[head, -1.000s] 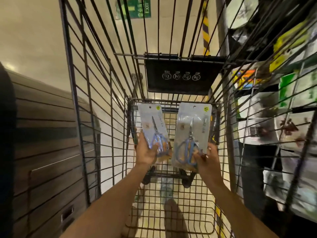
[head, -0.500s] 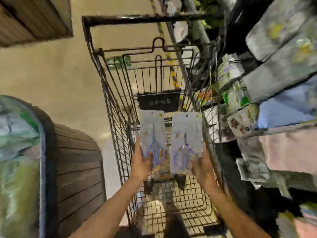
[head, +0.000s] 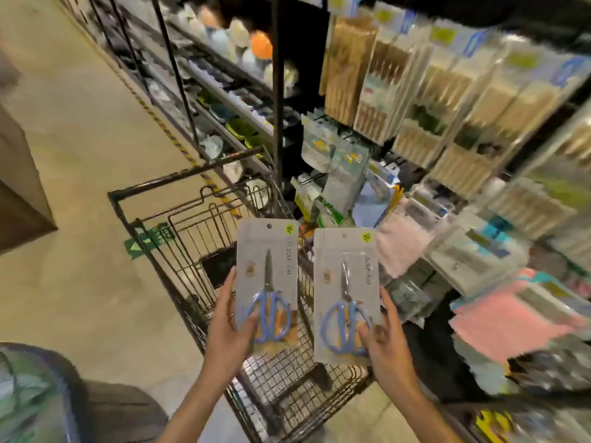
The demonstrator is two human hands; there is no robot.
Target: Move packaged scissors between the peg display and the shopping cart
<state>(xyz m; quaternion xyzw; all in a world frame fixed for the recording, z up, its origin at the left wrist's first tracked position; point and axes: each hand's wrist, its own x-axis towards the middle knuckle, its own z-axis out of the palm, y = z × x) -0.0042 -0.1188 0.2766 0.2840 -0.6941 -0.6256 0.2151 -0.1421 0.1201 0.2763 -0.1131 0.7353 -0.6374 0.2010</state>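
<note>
Both packs have come up out of the cart basket since half a second ago, and the view has swung from the basket toward the shelves on my right. Each pack of blue-handled scissors stands upright over the shopping cart [head: 179, 199]: the left scissors pack [head: 267, 279] gripped at its lower edge by my left hand [head: 228, 327], thumb across the handles, and the right scissors pack [head: 347, 289] pinched low by my right hand [head: 382, 337]. Up and to the right of my right hand hangs the peg display [head: 339, 155] of bagged goods, somewhat blurred. To hang these well, I judge I should do one at a time, slide my grip off the top, and line the small hang hole [head: 269, 226] up with a free peg before pushing.
</note>
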